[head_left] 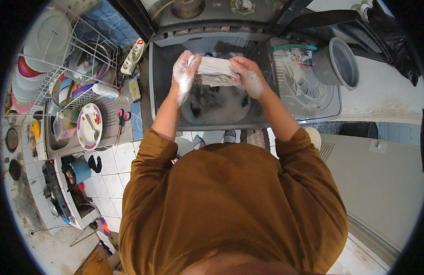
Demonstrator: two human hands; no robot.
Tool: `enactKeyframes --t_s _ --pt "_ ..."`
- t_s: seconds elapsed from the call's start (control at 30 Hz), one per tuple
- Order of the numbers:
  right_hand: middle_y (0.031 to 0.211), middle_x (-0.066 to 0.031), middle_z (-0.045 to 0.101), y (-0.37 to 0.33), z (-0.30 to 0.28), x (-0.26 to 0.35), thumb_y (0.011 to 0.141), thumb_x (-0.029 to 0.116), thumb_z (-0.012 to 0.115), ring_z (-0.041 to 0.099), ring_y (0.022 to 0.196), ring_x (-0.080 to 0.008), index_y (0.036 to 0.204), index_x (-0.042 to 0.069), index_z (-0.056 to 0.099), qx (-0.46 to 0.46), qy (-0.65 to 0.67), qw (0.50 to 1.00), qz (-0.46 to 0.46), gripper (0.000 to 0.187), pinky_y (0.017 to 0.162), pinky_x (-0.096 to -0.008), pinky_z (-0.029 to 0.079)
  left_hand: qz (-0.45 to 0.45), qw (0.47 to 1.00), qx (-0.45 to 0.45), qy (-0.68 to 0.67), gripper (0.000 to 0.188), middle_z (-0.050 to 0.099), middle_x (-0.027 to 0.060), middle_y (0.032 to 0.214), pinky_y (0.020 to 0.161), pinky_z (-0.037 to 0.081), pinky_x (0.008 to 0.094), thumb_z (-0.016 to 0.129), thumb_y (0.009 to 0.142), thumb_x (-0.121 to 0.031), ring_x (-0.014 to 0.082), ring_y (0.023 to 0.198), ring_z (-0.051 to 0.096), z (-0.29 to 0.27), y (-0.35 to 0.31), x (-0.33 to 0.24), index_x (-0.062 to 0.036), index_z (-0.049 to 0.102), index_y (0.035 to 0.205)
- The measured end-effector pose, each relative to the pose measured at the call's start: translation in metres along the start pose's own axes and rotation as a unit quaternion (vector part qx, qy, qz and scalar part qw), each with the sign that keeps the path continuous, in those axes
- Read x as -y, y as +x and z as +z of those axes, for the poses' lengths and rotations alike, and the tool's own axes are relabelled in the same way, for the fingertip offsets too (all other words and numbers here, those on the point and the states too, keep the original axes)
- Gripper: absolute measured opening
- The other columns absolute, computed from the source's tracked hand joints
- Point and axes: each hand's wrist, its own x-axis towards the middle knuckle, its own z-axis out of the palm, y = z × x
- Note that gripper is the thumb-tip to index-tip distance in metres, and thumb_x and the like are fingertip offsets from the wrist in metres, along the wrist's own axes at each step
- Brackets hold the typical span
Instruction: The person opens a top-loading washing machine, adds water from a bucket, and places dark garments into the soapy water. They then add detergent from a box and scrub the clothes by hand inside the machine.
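Stretched between my hands is a pale, wet cloth [215, 68], held level over a grey wash tub [216, 127]. My left hand [185, 73] is closed on the cloth's left end, with thick white suds over the hand and wrist. At the other end my right hand [248, 76] grips the fabric, fingers on top and foam along its back. Foamy water [228, 107] fills the tub below, and dark fabric [205, 98] shows through it. The cloth's exact kind I cannot make out.
A white power strip [132, 57] lies left of the tub. Further left are a dish rack [90, 50], a plate [89, 126] and pink-handled scissors [123, 117]. On the right, a grey bucket [335, 64] tilts beside the spin-dryer opening [308, 87]. The black machine panel [216, 11] rises behind.
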Motion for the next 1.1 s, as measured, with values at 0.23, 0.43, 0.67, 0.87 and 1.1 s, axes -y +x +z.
enactKeyframes --t_s 0.23,0.43,0.67,0.87,1.1 --pt "0.083 -0.0003 0.056 0.004 -0.017 0.008 0.083 0.022 0.055 0.049 0.074 -0.0081 0.093 0.003 0.059 0.054 -0.084 0.994 0.044 0.022 0.066 -0.0218 0.04 -0.138 0.957 0.153 -0.203 0.023 0.057 0.002 0.09 0.075 0.041 0.0212 0.05 0.087 -0.023 0.0105 0.082 0.051 0.001 -0.013 -0.012 -0.0021 0.055 0.096" --pt "0.08 0.0006 0.058 0.003 0.001 0.018 0.081 0.022 0.056 0.049 0.073 -0.0076 0.09 0.004 0.061 0.051 -0.105 0.993 0.035 0.021 0.066 -0.0217 0.04 -0.137 0.94 0.287 -0.124 0.027 0.058 0.0021 0.086 0.075 0.04 0.0212 0.049 0.087 -0.022 0.0089 0.081 0.052 0.004 -0.02 -0.01 -0.0009 0.054 0.102" --pt "0.076 0.0042 0.055 0.002 0.001 0.032 0.081 0.027 0.056 0.045 0.065 -0.0045 0.088 0.007 0.06 0.055 -0.199 0.975 0.079 0.022 0.058 -0.0193 0.035 0.003 0.958 0.256 0.128 0.007 0.054 -0.0007 0.081 0.071 0.04 0.0216 0.051 0.083 -0.009 0.0083 0.079 0.049 -0.001 -0.016 -0.01 -0.0045 0.057 0.085" --pt "0.074 0.0022 0.056 0.004 -0.008 0.038 0.083 0.035 0.054 0.046 0.064 -0.0057 0.086 0.005 0.06 0.063 -0.16 0.975 0.144 0.031 0.059 -0.021 0.037 0.089 0.987 0.103 0.081 0.004 0.05 0.0005 0.077 0.069 0.039 0.0217 0.048 0.083 -0.006 0.0098 0.074 0.045 0.004 -0.016 -0.003 -0.005 0.052 0.082" --pt "0.074 0.0001 0.056 0.008 -0.016 0.027 0.084 0.04 0.053 0.049 0.067 -0.0094 0.081 0.006 0.06 0.059 -0.122 0.983 0.128 0.035 0.068 -0.025 0.04 0.024 0.991 0.081 0.099 0.014 0.04 0.0005 0.076 0.07 0.036 0.0231 0.041 0.089 -0.02 0.0099 0.072 0.037 0.021 -0.029 -0.008 -0.0074 0.044 0.084"
